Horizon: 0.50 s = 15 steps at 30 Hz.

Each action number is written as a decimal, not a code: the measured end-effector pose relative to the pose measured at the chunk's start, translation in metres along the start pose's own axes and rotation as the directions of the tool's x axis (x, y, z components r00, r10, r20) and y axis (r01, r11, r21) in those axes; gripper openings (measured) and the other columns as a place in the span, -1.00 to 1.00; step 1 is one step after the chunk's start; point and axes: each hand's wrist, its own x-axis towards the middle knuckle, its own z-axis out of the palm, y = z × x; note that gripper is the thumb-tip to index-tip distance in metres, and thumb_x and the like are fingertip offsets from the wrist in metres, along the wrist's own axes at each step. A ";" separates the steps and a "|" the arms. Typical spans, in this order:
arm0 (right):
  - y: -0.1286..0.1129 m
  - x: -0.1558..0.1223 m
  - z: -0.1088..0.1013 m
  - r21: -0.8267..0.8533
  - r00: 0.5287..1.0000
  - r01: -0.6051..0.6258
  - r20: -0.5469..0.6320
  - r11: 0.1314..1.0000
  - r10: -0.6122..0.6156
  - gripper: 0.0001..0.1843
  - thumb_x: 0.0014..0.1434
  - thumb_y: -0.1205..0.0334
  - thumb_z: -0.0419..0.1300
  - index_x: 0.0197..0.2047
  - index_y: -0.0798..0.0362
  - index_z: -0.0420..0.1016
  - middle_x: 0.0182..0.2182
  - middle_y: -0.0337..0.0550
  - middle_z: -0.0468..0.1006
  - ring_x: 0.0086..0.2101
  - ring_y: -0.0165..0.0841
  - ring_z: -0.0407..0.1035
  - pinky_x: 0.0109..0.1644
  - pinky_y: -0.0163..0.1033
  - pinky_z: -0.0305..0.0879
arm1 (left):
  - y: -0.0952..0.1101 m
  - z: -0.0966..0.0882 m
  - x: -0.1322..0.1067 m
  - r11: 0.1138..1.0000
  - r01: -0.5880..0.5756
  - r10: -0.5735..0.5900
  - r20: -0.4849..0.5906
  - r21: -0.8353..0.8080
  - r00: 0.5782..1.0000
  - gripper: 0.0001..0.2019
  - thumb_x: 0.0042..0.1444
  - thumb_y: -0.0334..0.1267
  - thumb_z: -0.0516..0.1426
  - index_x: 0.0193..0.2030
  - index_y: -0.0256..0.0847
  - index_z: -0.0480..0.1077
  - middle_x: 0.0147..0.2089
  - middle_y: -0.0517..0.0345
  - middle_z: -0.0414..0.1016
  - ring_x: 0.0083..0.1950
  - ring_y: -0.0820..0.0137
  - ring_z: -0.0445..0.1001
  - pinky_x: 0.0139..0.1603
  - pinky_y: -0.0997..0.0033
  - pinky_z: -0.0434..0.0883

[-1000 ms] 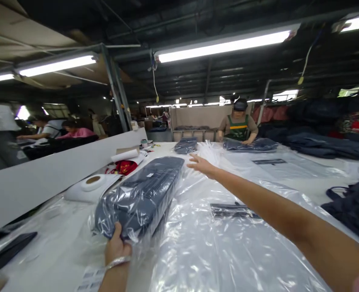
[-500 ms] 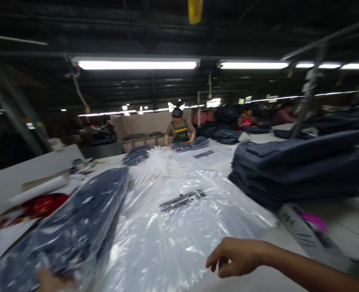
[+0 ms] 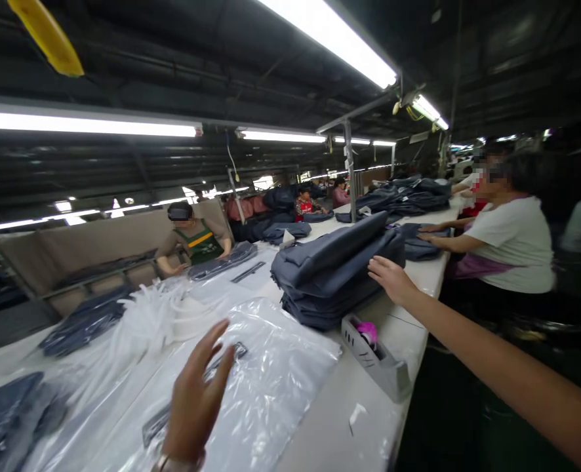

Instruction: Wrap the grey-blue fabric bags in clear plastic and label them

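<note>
Over a stack of clear plastic bags (image 3: 275,354) with dark print, my left hand (image 3: 195,387) is raised, fingers apart and holding nothing. My right hand (image 3: 391,278) reaches to the right side of a pile of folded dark blue garments (image 3: 330,269). Its fingers are stretched out at the pile's edge; whether they touch the cloth I cannot tell. A dark garment in a clear bag (image 3: 10,419) lies at the lower left. White strips (image 3: 157,314) are bunched behind the plastic bags.
A grey tray (image 3: 376,360) with a pink item stands near the table's right edge. Across the table is a person in a green apron (image 3: 199,242); another in a white top (image 3: 511,242) works at the right. A metal post (image 3: 350,170) rises behind the pile.
The view has swung right. My left hand has left the bagged garment and is now above the plastic bags. My right hand has moved from beside the bags to the garment pile.
</note>
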 end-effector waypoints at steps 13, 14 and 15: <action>0.026 0.068 0.021 0.177 0.947 -0.321 0.060 0.930 0.316 -0.87 0.26 0.20 0.19 -0.23 0.09 0.43 -0.31 -0.08 0.58 -0.18 -0.37 0.49 -0.02 -0.29 0.46 | 0.156 0.247 0.187 0.843 -0.388 0.160 0.516 0.372 0.842 0.04 -0.08 0.30 0.18 0.40 -0.34 -0.03 0.21 -0.42 0.33 0.16 -0.07 0.41 0.09 0.00 0.38; 0.026 0.070 0.021 0.178 0.939 -0.342 0.086 0.923 0.332 -0.80 0.25 0.13 0.21 -0.21 0.12 0.44 -0.30 -0.05 0.58 -0.17 -0.35 0.50 -0.02 -0.28 0.46 | 0.152 0.258 0.175 0.833 -0.391 0.147 0.526 0.391 0.838 0.07 -0.12 0.28 0.23 0.39 -0.36 -0.02 0.16 -0.45 0.37 0.12 -0.09 0.44 0.07 -0.02 0.38; 0.025 0.072 0.021 0.177 0.931 -0.364 0.109 0.915 0.349 -0.72 0.23 0.06 0.23 -0.19 0.14 0.44 -0.29 -0.01 0.58 -0.16 -0.33 0.50 -0.02 -0.26 0.46 | 0.147 0.268 0.162 0.820 -0.404 0.146 0.534 0.406 0.833 0.07 -0.13 0.22 0.28 0.39 -0.38 0.00 0.16 -0.47 0.36 0.12 -0.10 0.43 0.08 -0.04 0.36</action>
